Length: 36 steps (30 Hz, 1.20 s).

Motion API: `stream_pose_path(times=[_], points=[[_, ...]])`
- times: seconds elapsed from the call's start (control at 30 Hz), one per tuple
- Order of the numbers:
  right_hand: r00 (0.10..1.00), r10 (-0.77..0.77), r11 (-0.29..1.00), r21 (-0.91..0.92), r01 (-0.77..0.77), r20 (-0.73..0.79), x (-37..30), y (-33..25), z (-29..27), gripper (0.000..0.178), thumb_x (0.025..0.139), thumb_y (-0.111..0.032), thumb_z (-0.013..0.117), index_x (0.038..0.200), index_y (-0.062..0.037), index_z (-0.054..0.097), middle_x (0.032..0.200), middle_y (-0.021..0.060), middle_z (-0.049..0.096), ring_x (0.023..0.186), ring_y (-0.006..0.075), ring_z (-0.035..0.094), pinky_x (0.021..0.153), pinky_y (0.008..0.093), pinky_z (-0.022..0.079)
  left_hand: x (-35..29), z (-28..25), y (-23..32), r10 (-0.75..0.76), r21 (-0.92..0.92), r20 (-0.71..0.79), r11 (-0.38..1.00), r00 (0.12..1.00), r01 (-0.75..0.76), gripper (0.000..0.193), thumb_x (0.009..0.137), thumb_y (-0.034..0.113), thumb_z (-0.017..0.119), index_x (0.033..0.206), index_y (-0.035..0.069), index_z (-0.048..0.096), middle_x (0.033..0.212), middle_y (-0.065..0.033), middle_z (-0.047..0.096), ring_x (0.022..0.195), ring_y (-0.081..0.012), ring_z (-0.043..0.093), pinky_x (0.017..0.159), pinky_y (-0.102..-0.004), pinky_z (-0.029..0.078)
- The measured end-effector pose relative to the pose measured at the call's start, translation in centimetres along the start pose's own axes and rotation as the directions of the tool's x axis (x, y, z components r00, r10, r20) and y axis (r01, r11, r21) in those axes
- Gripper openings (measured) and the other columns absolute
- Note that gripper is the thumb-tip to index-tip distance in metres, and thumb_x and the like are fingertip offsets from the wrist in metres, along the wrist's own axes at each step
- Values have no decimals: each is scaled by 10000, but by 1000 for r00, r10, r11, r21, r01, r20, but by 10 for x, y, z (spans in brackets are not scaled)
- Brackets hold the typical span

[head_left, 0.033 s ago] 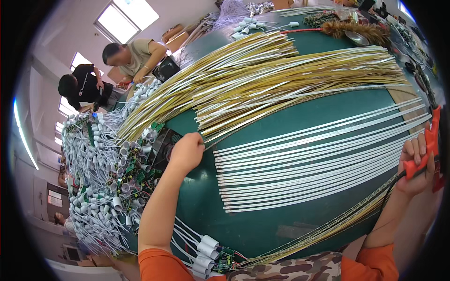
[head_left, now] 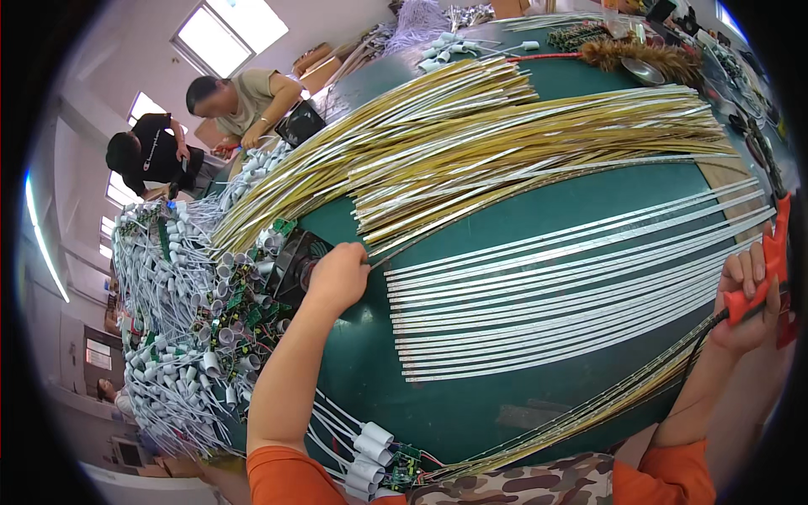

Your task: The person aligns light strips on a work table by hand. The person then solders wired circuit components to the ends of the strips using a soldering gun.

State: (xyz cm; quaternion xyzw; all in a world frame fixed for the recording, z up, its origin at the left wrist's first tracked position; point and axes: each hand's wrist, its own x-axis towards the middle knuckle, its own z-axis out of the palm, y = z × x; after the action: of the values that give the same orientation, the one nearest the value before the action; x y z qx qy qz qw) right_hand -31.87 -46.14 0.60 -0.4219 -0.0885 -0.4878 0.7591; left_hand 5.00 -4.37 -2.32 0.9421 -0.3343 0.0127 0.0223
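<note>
My left hand [head_left: 338, 276] is closed in a pinch at the left end of a thin strip [head_left: 471, 210]. This strip runs to the right along the near edge of a yellow and white strip pile [head_left: 539, 143]. Over at the right edge, my right hand [head_left: 745, 299] is wrapped round a red-handled tool [head_left: 776, 244] with a black cord; its working end is hard to make out. Between my hands, several narrow white strips [head_left: 539, 311] lie side by side on the green tabletop [head_left: 522, 404].
A black fan-like device [head_left: 295, 265] stands beside my left hand. White caps with wires and green circuit boards [head_left: 185, 311] heap up at left. More strips [head_left: 572, 421] lie along the near edge. Two people work at far left. A brown brush [head_left: 640, 57] lies at the back.
</note>
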Motion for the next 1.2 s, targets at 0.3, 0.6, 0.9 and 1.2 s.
stream_pose_path(times=[0.3, 0.6, 0.9, 1.2], points=[[1000, -12, 998, 64, 13, -12, 3, -4, 3, 632, 892, -132, 573, 1393, 96, 263, 851, 53, 468, 679, 94, 487, 709, 271, 393, 14, 5, -5, 51, -553, 71, 833, 996, -3, 87, 884, 119, 589, 872, 37, 564, 771, -76, 562, 701, -227, 569, 635, -335, 465], [981, 9, 994, 108, 12, -195, 6, 12, 29, 569, 836, -222, 583, 1317, 34, 417, 769, 47, 537, 617, 118, 496, 683, 309, 419, -3, -13, -10, 9, -943, 322, 89, 947, 320, 139, 844, 38, 621, 978, 3, 604, 668, -35, 566, 531, -118, 520, 488, -249, 438], [988, -2, 998, 56, 10, -154, 5, 19, 24, 572, 843, -250, 601, 1300, 42, 420, 779, 34, 527, 619, 105, 498, 652, 304, 407, 4, -14, -11, 60, -849, 328, 455, 943, 267, 103, 845, 80, 644, 852, -22, 652, 689, -10, 566, 561, -89, 500, 500, -236, 398], [999, -6, 1000, 7, 6, -33, 5, 4, 2, 661, 884, -130, 591, 1398, 99, 245, 846, 41, 445, 662, 81, 459, 713, 258, 376, 31, -5, -4, -17, -737, 450, 558, 893, 382, 117, 824, 81, 659, 919, 18, 630, 718, -5, 577, 615, -89, 519, 524, -240, 416]])
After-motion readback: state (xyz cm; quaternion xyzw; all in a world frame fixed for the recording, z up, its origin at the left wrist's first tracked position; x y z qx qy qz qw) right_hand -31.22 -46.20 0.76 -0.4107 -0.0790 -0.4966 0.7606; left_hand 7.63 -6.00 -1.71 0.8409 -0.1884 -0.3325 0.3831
